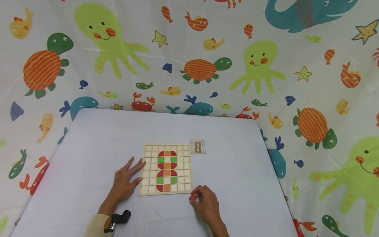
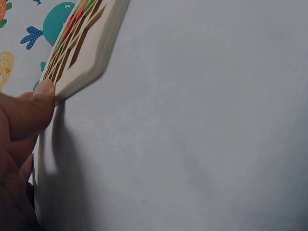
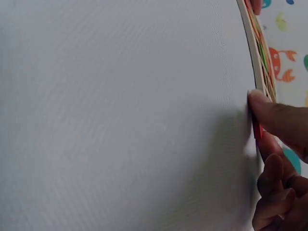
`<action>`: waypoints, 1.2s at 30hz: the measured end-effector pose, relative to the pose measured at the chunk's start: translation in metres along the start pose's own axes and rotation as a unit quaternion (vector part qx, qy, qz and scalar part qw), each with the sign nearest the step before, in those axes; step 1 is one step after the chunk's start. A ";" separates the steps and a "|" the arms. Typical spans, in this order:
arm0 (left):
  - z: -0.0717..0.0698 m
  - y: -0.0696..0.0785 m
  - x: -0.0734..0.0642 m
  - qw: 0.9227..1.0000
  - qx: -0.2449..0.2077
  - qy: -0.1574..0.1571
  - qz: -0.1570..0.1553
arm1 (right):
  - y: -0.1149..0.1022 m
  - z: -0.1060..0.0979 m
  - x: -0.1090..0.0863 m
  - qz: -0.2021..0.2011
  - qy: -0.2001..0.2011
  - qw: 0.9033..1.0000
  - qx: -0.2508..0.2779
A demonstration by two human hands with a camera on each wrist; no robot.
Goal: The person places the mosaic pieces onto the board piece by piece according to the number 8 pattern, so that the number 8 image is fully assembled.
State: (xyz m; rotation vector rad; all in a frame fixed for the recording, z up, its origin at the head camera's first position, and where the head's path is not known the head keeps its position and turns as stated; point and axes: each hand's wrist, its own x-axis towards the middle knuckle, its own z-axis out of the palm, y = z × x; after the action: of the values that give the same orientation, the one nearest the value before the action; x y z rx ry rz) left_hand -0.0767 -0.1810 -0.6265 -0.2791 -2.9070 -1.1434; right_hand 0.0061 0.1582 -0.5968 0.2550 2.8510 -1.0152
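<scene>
A square wooden grid board (image 1: pixel 165 194) lies on the white table, holding red rounded-corner tiles, orange squares and green squares in its middle columns. At the board's left side rests my left hand (image 1: pixel 125 182), fingers spread, fingertips and thumb touching the frame; the left wrist view shows the thumb against the board's corner (image 2: pixel 94 72). My right hand (image 1: pixel 207 203) pinches a small red tile (image 1: pixel 192 197) between thumb and finger, just off the board's lower right corner. In the right wrist view the red tile (image 3: pixel 257 126) shows edge-on, its outline partly hidden by the fingers.
A small pattern card (image 1: pixel 193 150), printed with a grid and a coloured figure, lies beside the board's upper right corner. Behind the white tablecloth (image 1: pixel 237 164) hangs a curtain (image 1: pixel 183 42) printed with sea animals. A black strapped device (image 1: pixel 119 218) sits on the left wrist.
</scene>
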 end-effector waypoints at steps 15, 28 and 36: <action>-0.002 0.003 0.000 1.000 0.001 -0.001 0.002 | 0.006 -0.010 0.000 0.020 -0.005 0.999 0.034; -0.004 0.006 0.001 1.000 -0.002 -0.004 -0.002 | -0.002 -0.002 -0.002 0.013 0.024 1.000 0.005; -0.003 0.005 0.001 1.000 -0.003 -0.005 -0.001 | -0.004 -0.003 -0.004 0.009 -0.009 0.999 0.049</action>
State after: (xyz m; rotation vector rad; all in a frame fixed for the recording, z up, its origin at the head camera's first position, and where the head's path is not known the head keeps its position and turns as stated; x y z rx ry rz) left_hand -0.0767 -0.1791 -0.6209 -0.2817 -2.9140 -1.1535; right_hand 0.0087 0.1564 -0.5909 0.2775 2.7814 -1.1496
